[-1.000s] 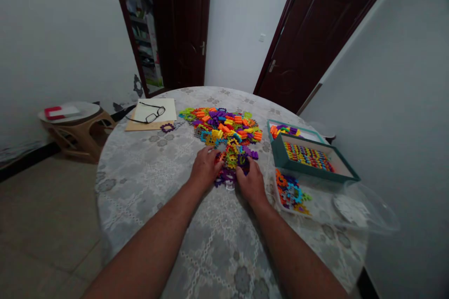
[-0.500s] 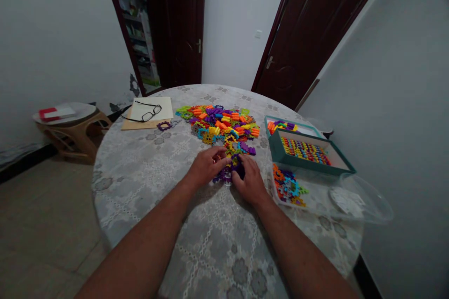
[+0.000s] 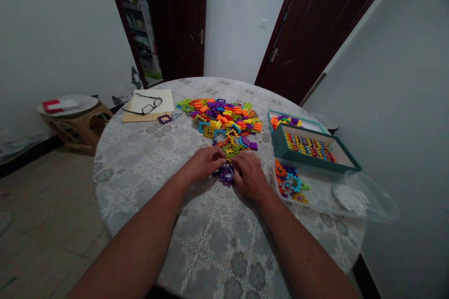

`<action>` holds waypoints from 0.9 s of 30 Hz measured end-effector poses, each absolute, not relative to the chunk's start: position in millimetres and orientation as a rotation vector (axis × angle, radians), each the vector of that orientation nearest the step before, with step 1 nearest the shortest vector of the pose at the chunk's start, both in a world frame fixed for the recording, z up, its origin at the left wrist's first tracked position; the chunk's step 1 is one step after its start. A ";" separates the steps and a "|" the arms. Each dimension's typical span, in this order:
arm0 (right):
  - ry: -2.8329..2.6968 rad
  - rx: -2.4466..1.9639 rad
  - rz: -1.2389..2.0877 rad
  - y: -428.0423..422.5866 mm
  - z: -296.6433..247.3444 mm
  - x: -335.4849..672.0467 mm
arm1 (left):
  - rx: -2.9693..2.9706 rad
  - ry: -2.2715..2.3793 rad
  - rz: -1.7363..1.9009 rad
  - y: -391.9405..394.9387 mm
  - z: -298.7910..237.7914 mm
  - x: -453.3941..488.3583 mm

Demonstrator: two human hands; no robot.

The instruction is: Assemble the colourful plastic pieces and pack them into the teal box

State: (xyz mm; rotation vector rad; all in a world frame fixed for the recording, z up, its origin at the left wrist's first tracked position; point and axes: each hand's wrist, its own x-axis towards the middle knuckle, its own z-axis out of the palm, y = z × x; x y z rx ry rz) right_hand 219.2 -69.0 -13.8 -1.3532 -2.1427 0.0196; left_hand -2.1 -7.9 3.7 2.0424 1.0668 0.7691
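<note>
Toothed plastic gear pieces lie at the near end of a colourful pile. My left hand is on their left side, fingers curled in and closed at the edge of a yellow-green gear. From the right my right hand meets the same spot, its fingers bent and pressed together. What the fingertips grip is too small and covered to make out. A purple gear lies flat on the tablecloth between the two hands, just below the fingertips. Purple connector pieces rest beyond my right hand.
Right of the hands stand a clear plastic tub of gears and a green box with rows of coloured pieces. Glasses lie on papers at the left, beside a loose dark purple gear. A stool stands left.
The purple gear, held upright at my right fingers before, now lies flat between my hands. My fingertips have moved off it, up to the yellow-green gear. The view has tilted down slightly.
</note>
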 end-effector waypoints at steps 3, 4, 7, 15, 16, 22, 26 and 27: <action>-2.069 -1.471 -0.036 -67.9 -12.1 223.7 | 2.167 1.187 0.760 -9.9 1.1 -2.7; -2.053 -1.524 -0.056 -69.3 -10.7 224.3 | 2.213 1.211 0.743 -10.8 1.4 -2.8; -2.070 -1.673 -0.073 -79.6 -3.3 220.3 | 2.349 1.223 0.638 -14.4 5.9 -2.8; -2.196 -1.781 0.184 -97.9 10.9 204.6 | 2.413 1.102 0.466 -21.5 14.5 0.1; -2.206 -1.769 0.185 -97.3 10.8 205.4 | 2.413 1.075 0.474 -21.7 13.7 0.2; -2.230 -1.717 0.220 -97.6 10.9 209.0 | 2.412 1.039 0.521 -20.5 10.1 -1.0; -2.214 -1.687 0.258 -98.9 8.5 208.5 | 2.403 1.022 0.483 -20.2 12.5 -0.7; -2.206 -1.670 0.269 -98.8 7.3 208.7 | 2.399 1.012 0.488 -20.5 13.2 -0.6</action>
